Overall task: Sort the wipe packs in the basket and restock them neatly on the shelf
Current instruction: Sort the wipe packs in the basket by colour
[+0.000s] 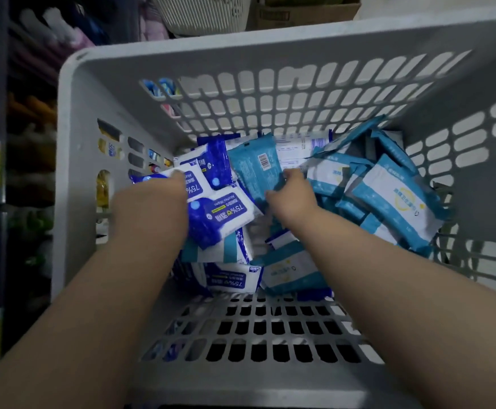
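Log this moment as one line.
stage: sorting | left hand: holds blue pack | right hand: grips teal pack | basket: both kinds inside

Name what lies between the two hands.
Head view: dark blue alcohol wipe packs lie between the left hand and right hand, which grips a teal pack.

The left hand [152, 202] is blurred, its fingertips buried among dark blue alcohol wipe packs [220, 214]; the basket [72, 172] runs past the right edge.
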The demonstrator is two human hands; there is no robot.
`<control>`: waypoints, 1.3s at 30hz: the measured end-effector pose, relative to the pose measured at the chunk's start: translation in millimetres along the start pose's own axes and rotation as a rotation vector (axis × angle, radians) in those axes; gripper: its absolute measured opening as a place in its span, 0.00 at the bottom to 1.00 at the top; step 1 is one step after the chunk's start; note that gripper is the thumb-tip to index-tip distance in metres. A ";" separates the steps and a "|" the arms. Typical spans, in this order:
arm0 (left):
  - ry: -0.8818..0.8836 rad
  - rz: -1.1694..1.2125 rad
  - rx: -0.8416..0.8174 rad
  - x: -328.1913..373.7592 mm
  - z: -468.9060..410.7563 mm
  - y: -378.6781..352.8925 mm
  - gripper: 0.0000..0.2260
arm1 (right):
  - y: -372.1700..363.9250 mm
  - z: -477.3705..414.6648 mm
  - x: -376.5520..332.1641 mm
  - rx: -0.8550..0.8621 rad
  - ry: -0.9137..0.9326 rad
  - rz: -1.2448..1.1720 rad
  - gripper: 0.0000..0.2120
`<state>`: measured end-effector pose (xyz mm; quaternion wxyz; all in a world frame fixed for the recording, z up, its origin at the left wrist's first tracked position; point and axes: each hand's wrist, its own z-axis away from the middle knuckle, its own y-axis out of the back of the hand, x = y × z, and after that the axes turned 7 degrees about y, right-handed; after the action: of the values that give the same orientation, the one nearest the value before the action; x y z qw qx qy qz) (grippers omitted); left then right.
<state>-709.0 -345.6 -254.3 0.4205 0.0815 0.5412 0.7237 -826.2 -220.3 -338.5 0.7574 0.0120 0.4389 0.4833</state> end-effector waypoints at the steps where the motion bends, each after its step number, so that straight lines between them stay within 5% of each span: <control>1: -0.141 0.035 0.017 6.4 -0.6 -3.3 0.19 | 0.9 -6.7 -1.7 0.043 0.011 0.021 0.24; 5: -0.577 0.008 -0.338 30.4 12.3 -27.5 0.23 | -5.8 -24.2 3.7 0.011 0.021 0.095 0.23; 9: -0.657 -0.211 -0.157 28.1 23.5 -52.2 0.25 | -3.9 -22.6 6.8 -0.083 0.055 0.236 0.17; 15: -0.620 -0.162 -0.164 26.2 10.7 -49.4 0.22 | 71.9 15.7 -20.2 -0.128 0.135 0.554 0.17; 20: -0.650 0.005 0.016 18.6 4.9 -29.9 0.13 | 170.4 53.6 -10.8 -0.103 -0.162 0.831 0.21; 23: -0.538 0.239 0.047 17.0 8.2 -13.1 0.07 | 186.9 68.7 -1.3 -0.024 -0.179 0.838 0.19; 28: -0.202 0.987 -0.063 43.7 25.1 36.6 0.04 | 167.2 82.2 3.7 -0.001 -0.060 0.847 0.21; 32: -0.067 1.463 -0.533 107.9 23.5 49.1 0.06 | 160.9 85.3 7.3 0.140 0.042 0.746 0.16; 35: -0.254 1.056 -0.809 151.8 24.6 36.9 0.18 | 174.3 89.3 10.7 0.327 0.045 0.816 0.14; 39: -0.311 0.650 -0.506 158.5 4.1 0.5 0.12 | 182.7 100.3 12.5 0.390 0.073 0.823 0.10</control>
<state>-807.2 -232.2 -305.7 0.2543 0.2498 0.2236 0.9072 -888.3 -73.0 -204.2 0.4701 0.3106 0.5066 0.6526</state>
